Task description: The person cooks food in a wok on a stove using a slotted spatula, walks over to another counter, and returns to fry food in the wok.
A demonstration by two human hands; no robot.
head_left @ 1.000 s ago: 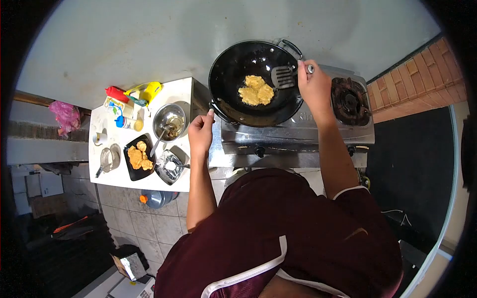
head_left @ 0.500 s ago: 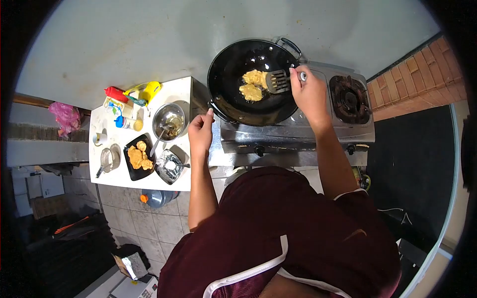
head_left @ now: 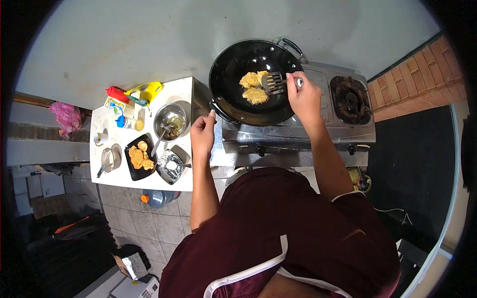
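In the head view, a black wok (head_left: pixel 233 67) on the stove holds golden fritters (head_left: pixel 255 96) in shiny oil. My right hand (head_left: pixel 304 97) is closed around the handle of a slotted spatula (head_left: pixel 273 83). Its slotted blade lies against the right side of the fritters. By the wok's near left rim, my left hand (head_left: pixel 202 135) is closed with the thumb up, at the wok's side handle (head_left: pixel 222 113). The curled fingers partly hide that grip.
Left of the stove, a white table (head_left: pixel 107 171) carries a steel bowl (head_left: pixel 170 121) with a spoon, a black dish (head_left: pixel 136 171) of fried pieces, another dish (head_left: pixel 172 166) with white residue, a strainer (head_left: pixel 110 158) and bottles. A second burner (head_left: pixel 350 100) sits right.
My right hand has moved the spatula slightly left. The upper fritter has shifted left, and the lower one sits a little right and nearer. My left hand stays by the wok handle.
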